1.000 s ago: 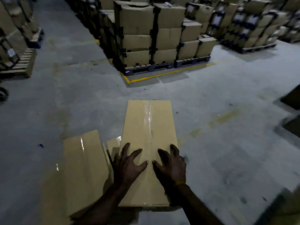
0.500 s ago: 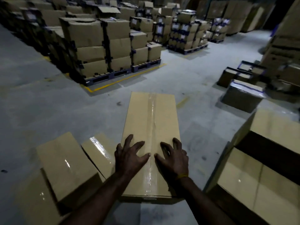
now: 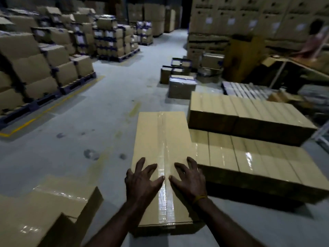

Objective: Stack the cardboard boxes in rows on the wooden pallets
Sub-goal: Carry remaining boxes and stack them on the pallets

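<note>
Long cardboard box (image 3: pixel 161 157) is carried in front, long axis pointing away. Left hand (image 3: pixel 141 181) and right hand (image 3: pixel 189 179) are spread flat on its near top. Stacked rows (image 3: pixel 249 157) lie right, nearer the right hand.

Long taped cardboard box (image 3: pixel 161 148) lies flat beside stacked box rows (image 3: pixel 249 154).

the blurred figure (image 3: pixel 315 38) at the far right is perhaps a person; box labels (image 3: pixel 231 21) are unreadable.
</note>
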